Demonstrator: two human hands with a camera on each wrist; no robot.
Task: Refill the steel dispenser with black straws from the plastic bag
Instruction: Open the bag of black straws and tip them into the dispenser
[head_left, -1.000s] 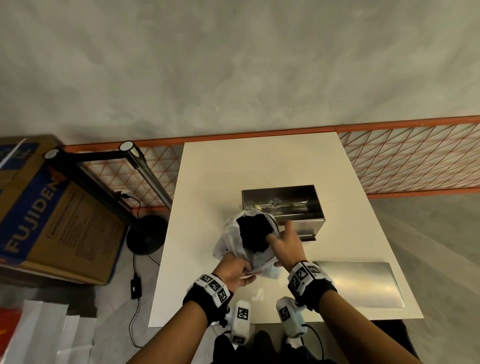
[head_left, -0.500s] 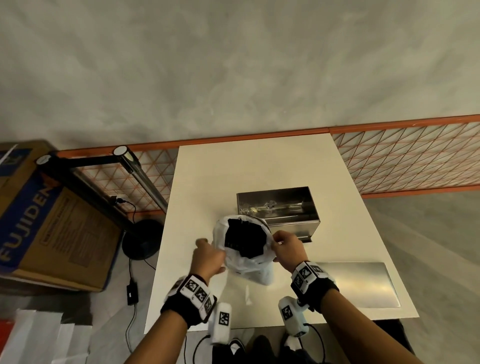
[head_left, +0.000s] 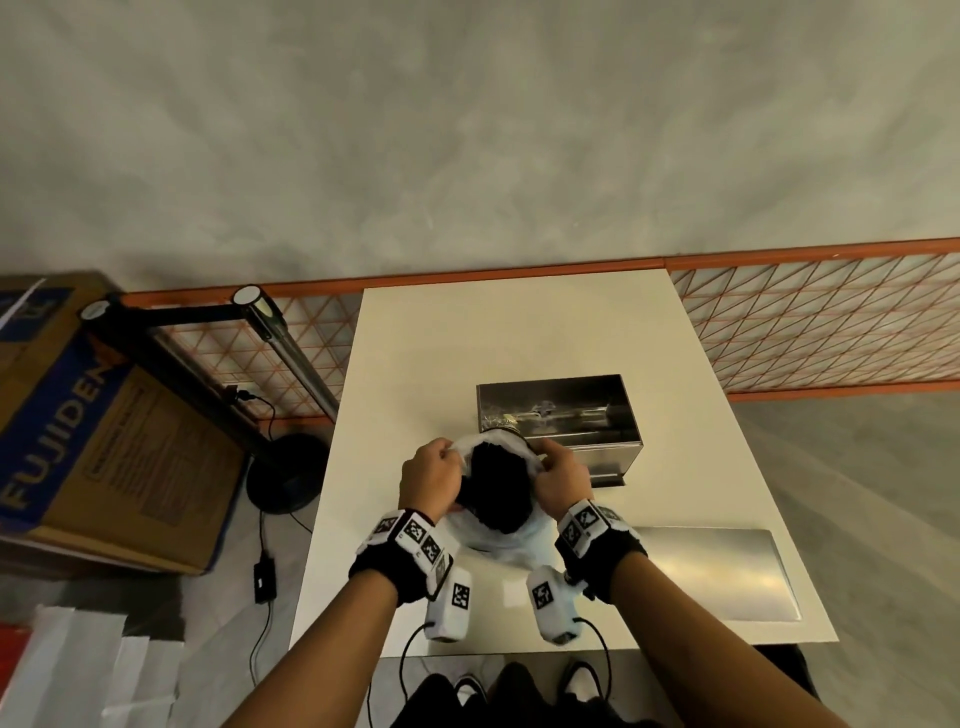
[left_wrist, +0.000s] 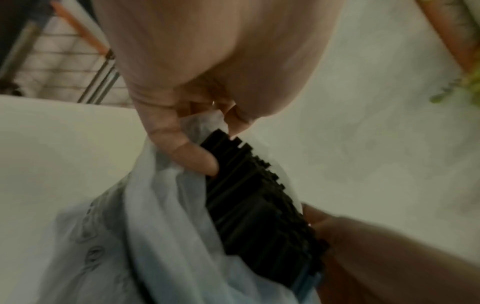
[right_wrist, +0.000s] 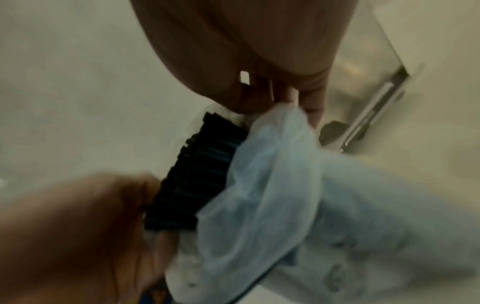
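On the white table (head_left: 519, 332) the open steel dispenser (head_left: 558, 410) sits just behind the plastic bag (head_left: 511, 540), its mouth spread around the black straws (head_left: 496, 488). The left hand (head_left: 431, 480) and right hand (head_left: 563, 478) each pinch the bag's rim with curled fingers; best keep both pinches firm and peel the film down evenly so the bundle stays together.

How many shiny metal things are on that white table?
2: the open steel dispenser stands mid-table, just beyond the plastic bag; a flat steel lid lies near the table's front right corner. The bag may hide others.

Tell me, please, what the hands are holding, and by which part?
Both hold the plastic bag of straws by its open rim: left hand pinches the left edge, right hand the right edge.
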